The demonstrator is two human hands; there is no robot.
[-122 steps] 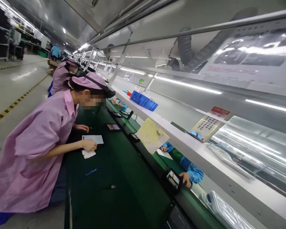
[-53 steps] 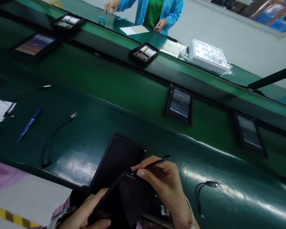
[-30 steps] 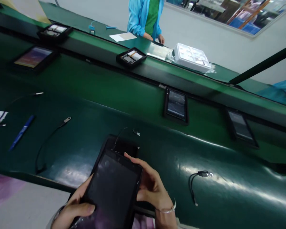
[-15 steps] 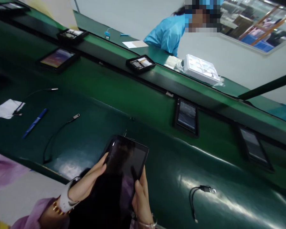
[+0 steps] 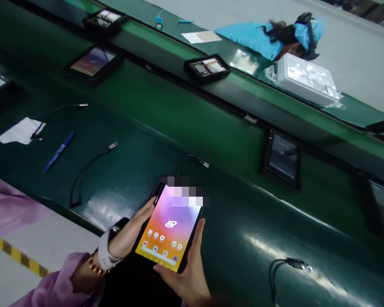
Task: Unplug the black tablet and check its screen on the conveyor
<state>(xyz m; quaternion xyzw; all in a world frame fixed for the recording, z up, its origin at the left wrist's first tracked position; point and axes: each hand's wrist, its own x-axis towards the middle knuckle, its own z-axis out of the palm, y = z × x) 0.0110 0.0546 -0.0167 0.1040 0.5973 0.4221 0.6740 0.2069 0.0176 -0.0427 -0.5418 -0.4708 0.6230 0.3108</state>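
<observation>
The tablet (image 5: 169, 228) screen is pixelated toward its top edge, its app icons (image 5: 161, 247) too small to read; black tray (image 5: 207, 68) at 12 o'clock, contents too small to tell; right hand (image 5: 187, 275) cut off by the bottom edge at 6 o'clock.

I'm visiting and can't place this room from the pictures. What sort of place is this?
Probably a factory electronics line, likely for tablets: a lit tablet, an opened tablet, and a co-worker in a blue smock and cap beside a long green conveyor belt.

On the worktop (image 5: 131, 128), a pen (image 5: 59, 152) and a cable (image 5: 86, 170) lie left of the tablet (image 5: 169, 228) you hold, another cable (image 5: 289, 263) right of it, a cased tablet (image 5: 281, 160) behind it.
</observation>
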